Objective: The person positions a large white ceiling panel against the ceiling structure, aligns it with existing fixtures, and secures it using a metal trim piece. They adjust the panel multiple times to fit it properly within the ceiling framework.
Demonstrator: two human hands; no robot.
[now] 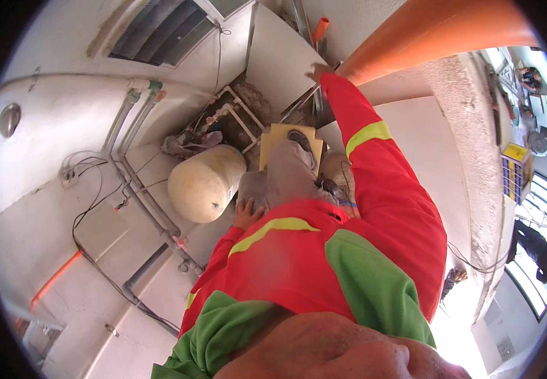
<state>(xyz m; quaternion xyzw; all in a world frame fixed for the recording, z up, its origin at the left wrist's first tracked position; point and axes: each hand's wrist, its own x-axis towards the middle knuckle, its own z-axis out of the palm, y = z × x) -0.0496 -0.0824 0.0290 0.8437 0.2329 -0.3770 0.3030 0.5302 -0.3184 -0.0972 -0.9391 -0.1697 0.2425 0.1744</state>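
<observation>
My left hand [247, 215] lies on my left thigh, its fingers spread and nothing in them. My right arm stretches far forward in a red sleeve with a yellow-green band. At its end my right hand [318, 71] has its fingers extended at the right edge of a large white panel [280, 57]; I cannot tell if it presses on it. Right beside that hand is the far end of a thick orange pipe [438, 38], which crosses the upper right. Below my raised knee, one dark shoe [300, 140] rests on a yellow platform [273, 142].
A cream cylindrical tank [204, 183] lies left of my legs. White pipework [239, 114] stands behind it. Grey pipes [150, 202] and loose cables run along the left wall. Metal profiles [318, 101] lean beside the panel. A boxed carton [515, 170] and a person [532, 79] are far right.
</observation>
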